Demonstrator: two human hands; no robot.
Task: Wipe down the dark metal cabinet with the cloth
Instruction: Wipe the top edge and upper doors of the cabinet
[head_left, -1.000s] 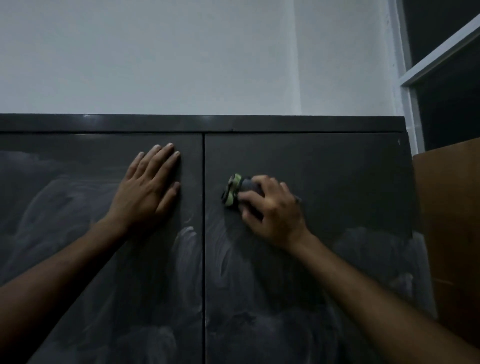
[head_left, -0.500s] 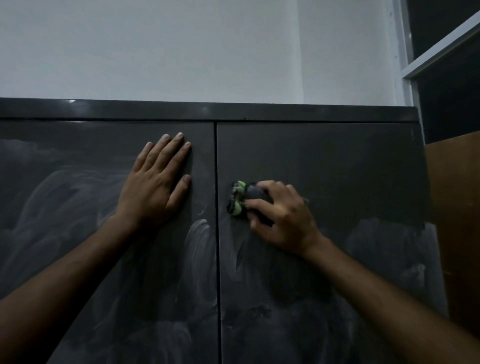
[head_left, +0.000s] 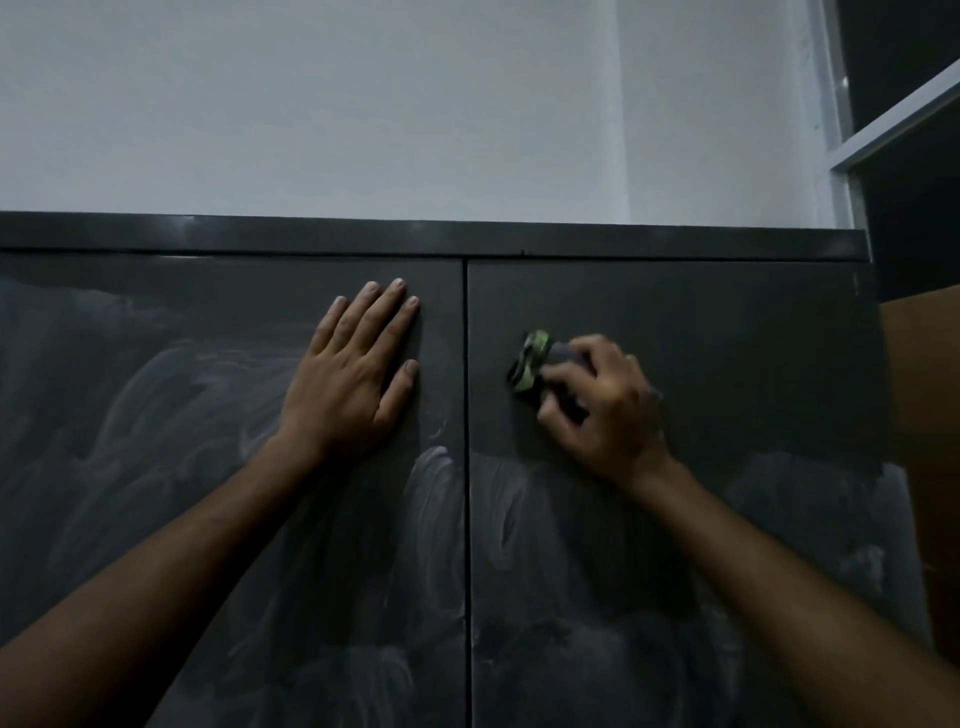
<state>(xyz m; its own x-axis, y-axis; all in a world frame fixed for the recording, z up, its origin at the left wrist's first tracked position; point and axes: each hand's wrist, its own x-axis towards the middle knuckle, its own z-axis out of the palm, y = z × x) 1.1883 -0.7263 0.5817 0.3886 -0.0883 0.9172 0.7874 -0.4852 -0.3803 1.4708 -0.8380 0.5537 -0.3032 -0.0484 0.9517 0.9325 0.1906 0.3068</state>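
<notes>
Cabinet: a dark grey metal cabinet with two flat doors fills the lower part of the view; a narrow vertical seam runs between the doors, and a plain top rail runs across above them.
Surface: pale, swirling smear marks cover the lower parts of both doors; the band just under the top rail looks darker and more even.
Left hand: the left hand lies flat on the left door, just beside the seam, fingers straight and close together, pointing up, thumb out to the side.
Right hand: the right hand presses on the right door, its fingers curled round a bunched cloth.
Cloth: the small grey cloth with a bright green edge sits against the upper part of the right door, near the seam, its green end sticking out to the left of the fingers.
Surroundings: a pale wall rises behind the cabinet; a white window frame and a brown panel stand at the right.
</notes>
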